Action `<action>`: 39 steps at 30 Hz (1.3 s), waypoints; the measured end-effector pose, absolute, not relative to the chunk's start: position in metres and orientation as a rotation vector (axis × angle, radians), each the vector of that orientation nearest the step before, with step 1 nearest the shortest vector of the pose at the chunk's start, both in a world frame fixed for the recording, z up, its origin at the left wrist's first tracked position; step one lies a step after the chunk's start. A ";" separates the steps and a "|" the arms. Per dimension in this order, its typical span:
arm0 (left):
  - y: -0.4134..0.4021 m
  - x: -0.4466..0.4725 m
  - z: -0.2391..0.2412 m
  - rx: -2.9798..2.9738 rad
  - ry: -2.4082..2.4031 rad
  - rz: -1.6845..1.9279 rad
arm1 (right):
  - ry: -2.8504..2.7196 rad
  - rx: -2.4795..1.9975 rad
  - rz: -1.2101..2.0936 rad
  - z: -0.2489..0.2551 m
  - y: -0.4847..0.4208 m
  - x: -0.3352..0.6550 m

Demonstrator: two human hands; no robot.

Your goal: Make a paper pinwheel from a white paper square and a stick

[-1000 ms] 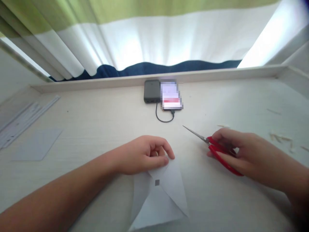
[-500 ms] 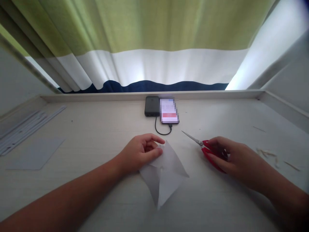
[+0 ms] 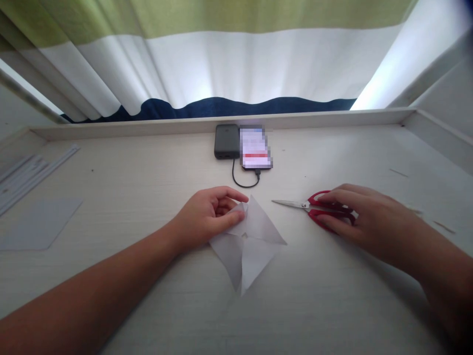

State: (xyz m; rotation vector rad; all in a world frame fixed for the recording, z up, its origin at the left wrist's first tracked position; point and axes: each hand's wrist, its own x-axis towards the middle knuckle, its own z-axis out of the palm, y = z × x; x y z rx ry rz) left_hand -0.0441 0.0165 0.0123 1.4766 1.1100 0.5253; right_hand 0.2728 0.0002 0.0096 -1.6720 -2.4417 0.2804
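Observation:
A white paper pinwheel with folded points and a small hole at its centre is near the middle of the table. My left hand pinches its upper left part between thumb and fingers. To the right, my right hand has its thumb and fingers on the red handles of the scissors. Their blades are closed and point left, towards the pinwheel but apart from it. The scissors look flat on the tabletop.
At the back stand a black power bank and a phone joined by a short cable. A square sheet of paper and a stack of papers lie left. Thin wooden sticks lie right, beyond my right hand.
The scissors have turned so their blades point more directly left, and they now look flatter on the table. My left hand still pinches the pinwheel. The view has tilted downward.

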 end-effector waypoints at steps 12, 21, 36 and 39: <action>0.011 -0.041 0.006 1.461 1.069 0.604 | -2.611 -0.909 0.399 0.009 -0.022 0.215; 0.006 -0.039 0.004 1.641 1.071 0.608 | -2.555 -0.786 0.538 0.009 -0.020 0.208; 0.008 -0.036 0.011 1.954 1.046 0.411 | -2.552 -0.855 0.538 0.011 -0.021 0.205; 0.008 -0.036 0.011 2.054 1.001 0.397 | -2.522 -0.881 0.540 0.011 -0.023 0.204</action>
